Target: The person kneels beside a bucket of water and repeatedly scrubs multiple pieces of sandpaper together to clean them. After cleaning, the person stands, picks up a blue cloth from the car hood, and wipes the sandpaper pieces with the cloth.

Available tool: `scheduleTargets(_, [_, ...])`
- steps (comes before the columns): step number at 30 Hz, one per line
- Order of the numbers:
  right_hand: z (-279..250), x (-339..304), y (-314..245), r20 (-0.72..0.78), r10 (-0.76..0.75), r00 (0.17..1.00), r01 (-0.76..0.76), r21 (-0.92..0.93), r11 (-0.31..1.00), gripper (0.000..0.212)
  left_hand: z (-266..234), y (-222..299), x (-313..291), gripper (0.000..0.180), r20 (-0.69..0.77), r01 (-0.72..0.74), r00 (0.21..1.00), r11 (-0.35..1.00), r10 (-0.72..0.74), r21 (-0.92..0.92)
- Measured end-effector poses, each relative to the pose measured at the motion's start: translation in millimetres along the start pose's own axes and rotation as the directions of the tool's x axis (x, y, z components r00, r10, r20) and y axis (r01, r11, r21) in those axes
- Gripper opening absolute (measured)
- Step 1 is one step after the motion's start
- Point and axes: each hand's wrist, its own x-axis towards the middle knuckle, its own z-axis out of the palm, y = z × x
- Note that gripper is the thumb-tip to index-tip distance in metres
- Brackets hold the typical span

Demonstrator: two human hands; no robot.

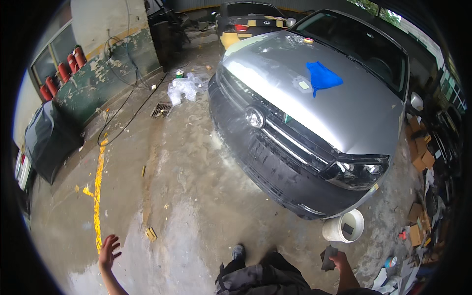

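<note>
My right hand (pixel 339 259) grips a dark grey sheet (pixel 328 257) that looks like sandpaper. It is just below a white bucket (pixel 332 231), with a small dark piece (pixel 348 228) inside. Out to the left, my left hand (pixel 109 251) hangs empty over the floor, its fingers apart. Ahead stands a silver car (pixel 314 115) with a dark, scuffed front bumper (pixel 275 172) and whitish dust along the bonnet edge. On the bonnet lie a crumpled blue cloth (pixel 323 77), a small pale pad (pixel 304 85) and a roll of tape (pixel 308 40).
Cardboard boxes (pixel 421 153) and clutter line the right side. A second car (pixel 251 22) stands behind. Clear plastic wrap (pixel 184 89) lies near a floor drain (pixel 161 109). A black hose (pixel 132 96) trails by the left wall, below red fire extinguishers (pixel 64 71).
</note>
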Motion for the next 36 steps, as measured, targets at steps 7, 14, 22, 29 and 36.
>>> scheduleTargets(7, [57.6,54.5,-81.4,-0.070,-0.191,0.979,0.180,-0.135,0.974,0.028,213.3,-149.0,162.9,0.037,0.038,0.107,0.927,0.360,-0.373,0.927])
scheduleTargets(14, [85.6,134.4,-73.9,-0.037,-0.139,0.990,0.128,-0.224,0.966,0.051,698.3,260.3,300.0,0.025,0.375,-0.969,0.196,0.120,0.906,0.217])
scheduleTargets(22, [103.6,134.3,-21.0,-0.189,0.159,0.969,-0.098,0.297,0.950,0.034,1100.4,529.6,191.9,0.044,0.481,-0.965,-0.203,-0.259,0.853,0.052])
scheduleTargets(29, [126.2,68.7,-44.7,-0.319,0.327,0.890,0.098,0.832,0.546,0.027,1150.1,529.0,220.2,0.034,0.643,-0.994,0.057,-0.019,0.764,0.111])
scheduleTargets(36, [55.3,-51.4,-215.0,-0.547,0.073,0.834,0.551,0.827,-0.107,0.030,989.2,587.3,128.1,0.035,0.921,-0.102,-0.027,0.916,0.388,-0.389])
